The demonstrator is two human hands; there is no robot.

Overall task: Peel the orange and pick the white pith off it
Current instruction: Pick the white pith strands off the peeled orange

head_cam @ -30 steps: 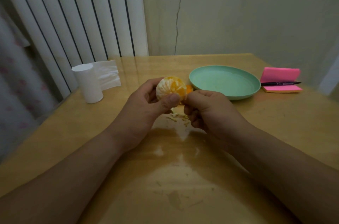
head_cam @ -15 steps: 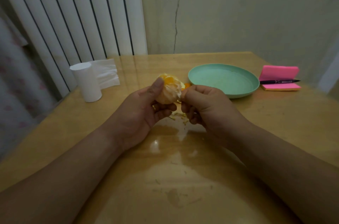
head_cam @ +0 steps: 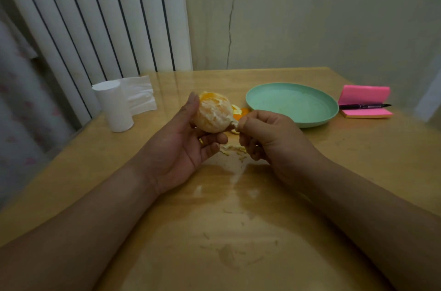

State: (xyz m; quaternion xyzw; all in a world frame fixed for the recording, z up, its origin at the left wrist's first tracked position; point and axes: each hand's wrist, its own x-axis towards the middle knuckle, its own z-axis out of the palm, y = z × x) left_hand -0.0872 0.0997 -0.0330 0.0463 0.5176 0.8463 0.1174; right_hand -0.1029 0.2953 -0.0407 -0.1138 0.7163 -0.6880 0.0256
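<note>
A white paper roll (head_cam: 114, 106) is standing upright at the left of the wooden surface (head_cam: 358, 159), a loose sheet trailing behind it. A green plate (head_cam: 291, 102) is sitting to the right. Beyond it, a black pen (head_cam: 364, 106) is lying across a pink sticky-note pad (head_cam: 365, 94) (upper sheets flipped up). A white radiator (head_cam: 95, 16) is lining the wall behind.

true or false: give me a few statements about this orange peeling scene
The left hand holds the orange. True.
The orange lies in the green plate. False: it is held up, left of the plate.
A black pen lies on the pink sticky notes. True.
The tissue roll stands right of the plate. False: it stands far left of it.
The right hand hangs open, touching nothing. False: its fingers pinch a pith strand at the orange.
</note>
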